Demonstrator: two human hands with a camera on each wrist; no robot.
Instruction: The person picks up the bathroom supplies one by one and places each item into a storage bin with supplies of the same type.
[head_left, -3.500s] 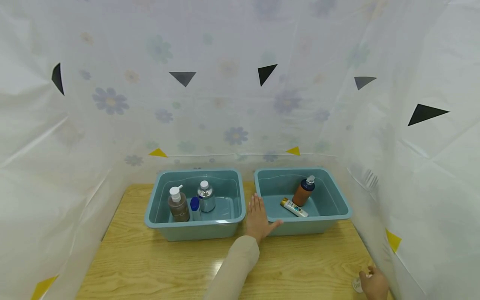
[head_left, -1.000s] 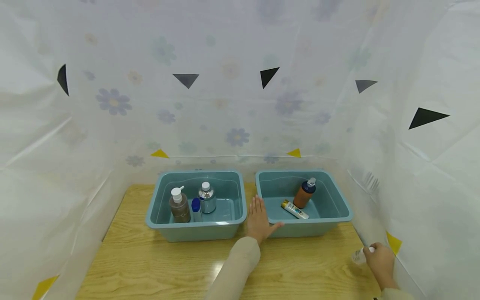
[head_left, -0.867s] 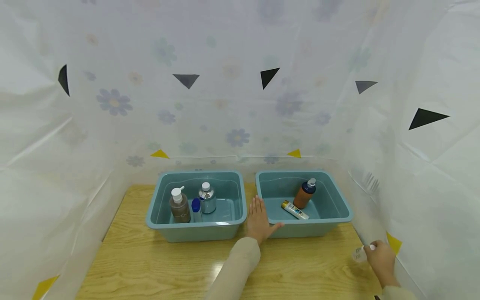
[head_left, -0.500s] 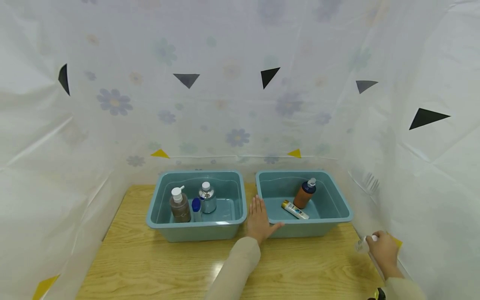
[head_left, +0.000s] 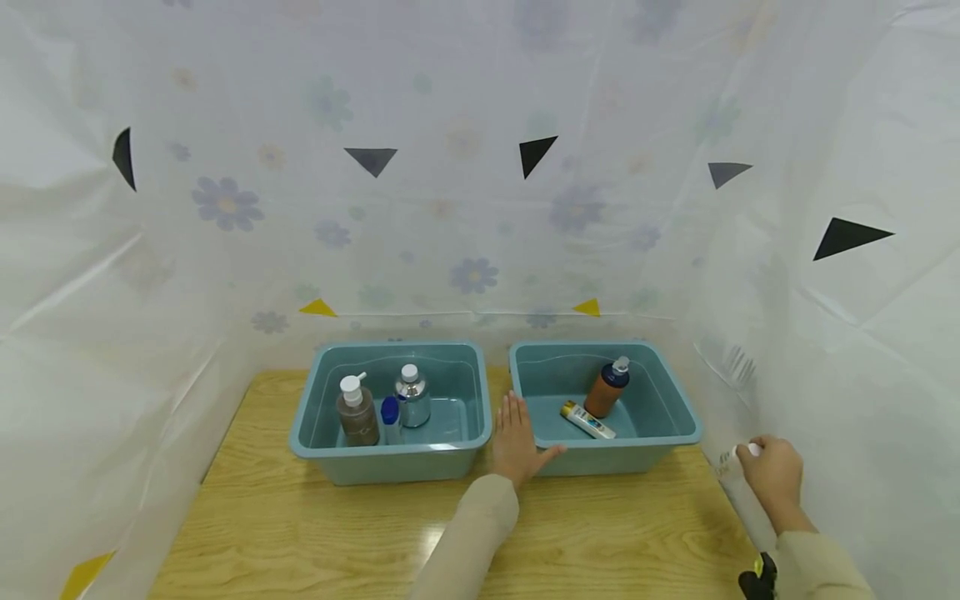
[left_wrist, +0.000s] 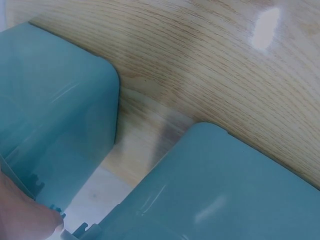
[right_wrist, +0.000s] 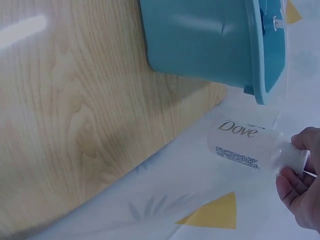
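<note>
My right hand [head_left: 774,473] grips a white Dove bottle [right_wrist: 242,142] by its white cap end, to the right of the right blue-green bin. In the right wrist view the bottle is held up beside the bin, past the table's edge. My left hand [head_left: 516,440] lies with straight fingers on the left rim of the right bin [head_left: 600,454], thumb spread along its front. Inside that bin are a brown bottle [head_left: 606,390] with a dark blue top and a white tube [head_left: 588,420] with a gold cap.
The left bin [head_left: 390,467] holds a brown pump bottle [head_left: 357,417], a blue-capped bottle [head_left: 391,421] and a clear bottle [head_left: 414,400] with a white cap. White sheeting [head_left: 847,358] hangs close on the right. Both bins stand on the wooden table [head_left: 330,533].
My right hand picked the Dove bottle up from the table's right front and moved it forward and up, towards the right bin. My left hand stays at the rim.
</note>
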